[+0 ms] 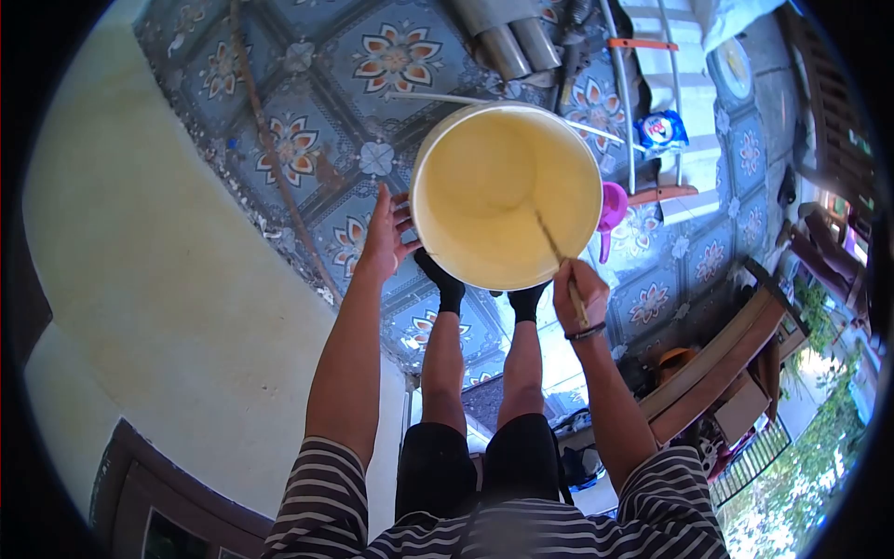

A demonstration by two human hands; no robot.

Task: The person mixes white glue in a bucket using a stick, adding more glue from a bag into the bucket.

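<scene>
A large white bucket (424, 200) stands in front of my feet, and its inside shows pale yellow. My left hand (384, 238) is at the bucket's left side, fingers spread, with their tips right at the outer wall. In my right hand (580, 296), at the near right rim, is a thin wooden stick (551, 240). The stick slants down into the bucket, its far end over the yellow inside. A purple-pink plastic dipper (612, 210) shows just beyond the bucket's right side, partly hidden by it.
Metal pipes (507, 47) lie beyond the bucket on the patterned tile floor (377, 158). To the right are a metal frame with orange bars (643, 44) and a blue packet (661, 130). A yellowish wall (168, 261) runs along the left; wooden furniture (717, 363) stands at right.
</scene>
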